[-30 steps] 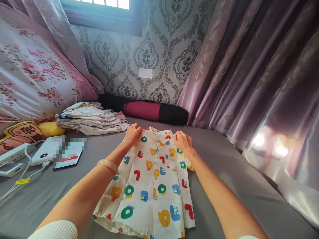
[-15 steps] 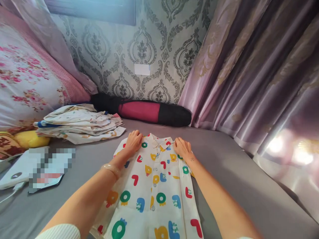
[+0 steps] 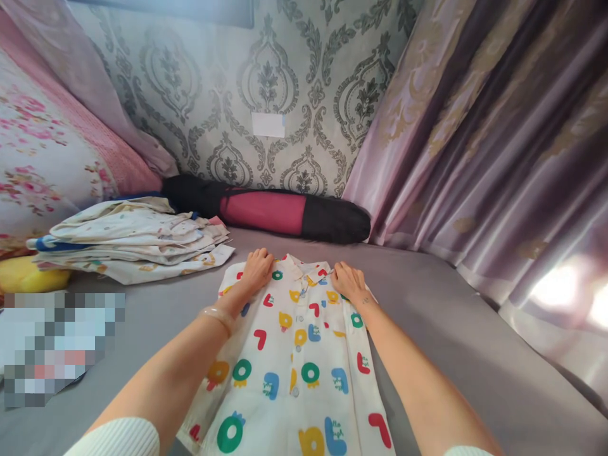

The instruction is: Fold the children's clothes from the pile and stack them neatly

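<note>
A white button-up shirt (image 3: 327,354) printed with red, green, blue and yellow letters lies front up, its collar at the far end. My left hand (image 3: 259,268) grips its left shoulder, fingers curled over the fabric. At the opposite shoulder, my right hand (image 3: 349,282) is closed on the cloth in the same way. The fingertips of both hands are hidden from this angle. The shirt's bottom edge runs out of view, and part of its left sleeve passes under my left forearm.
A grey sheet (image 3: 427,354) covers the bed. To the left sit a pile of folded clothes (image 3: 133,234), a yellow plush item (image 3: 33,275) and a floral pillow (image 3: 42,152). A black and red long bag (image 3: 266,212) lies along the wall; curtains (image 3: 427,158) hang at right.
The view has shifted slightly, so the clothes pile and blurred items appear further left. Both hands keep their grip on the shirt's shoulders, and the shirt lies much the same.
</note>
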Demonstrator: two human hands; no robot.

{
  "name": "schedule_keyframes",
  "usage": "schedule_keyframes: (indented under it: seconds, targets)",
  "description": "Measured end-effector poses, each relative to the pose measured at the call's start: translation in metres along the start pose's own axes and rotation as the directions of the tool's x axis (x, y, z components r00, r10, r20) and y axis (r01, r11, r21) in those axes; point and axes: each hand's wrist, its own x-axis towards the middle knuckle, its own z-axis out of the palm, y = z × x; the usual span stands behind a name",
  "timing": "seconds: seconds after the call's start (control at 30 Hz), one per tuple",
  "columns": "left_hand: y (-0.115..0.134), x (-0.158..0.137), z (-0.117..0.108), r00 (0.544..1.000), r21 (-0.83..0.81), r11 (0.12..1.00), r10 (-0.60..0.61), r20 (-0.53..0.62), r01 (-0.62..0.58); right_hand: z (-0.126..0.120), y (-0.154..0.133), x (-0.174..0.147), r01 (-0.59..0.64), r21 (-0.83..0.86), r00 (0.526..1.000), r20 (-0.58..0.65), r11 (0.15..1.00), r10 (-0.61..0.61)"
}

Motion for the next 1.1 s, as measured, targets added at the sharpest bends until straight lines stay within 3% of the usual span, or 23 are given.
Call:
schedule_keyframes:
  seconds: [0.2,0.47,0.7,0.93,1.1]
  targets:
    - [-0.001,0.007,0.004,0.988,-0.101,0.990,-0.082,0.131,0.095,0.002,-0.002,0.002,-0.025,0.087,0.998,0.052,0.996,0.021]
    - [0.006,0.025,0.002,0.975,-0.168,0.981,-0.060,0.214,0.097,-0.001,-0.001,0.023,-0.057,0.197,0.986,0.166,0.979,0.023]
    - [0.006,0.025,0.011,0.981,-0.218,0.971,-0.055,0.188,0.097,0.012,-0.005,0.024,-0.118,0.253,0.984,0.163,0.960,0.078]
    - [0.007,0.016,0.019,0.993,-0.240,0.967,-0.069,0.094,0.090,0.022,-0.014,0.012,-0.107,0.242,0.994,0.044,0.964,0.099]
    - [0.011,0.013,0.009,0.979,-0.204,0.967,-0.124,0.159,0.155,0.020,-0.011,0.012,-0.107,0.235,0.994,0.054,0.966,0.096]
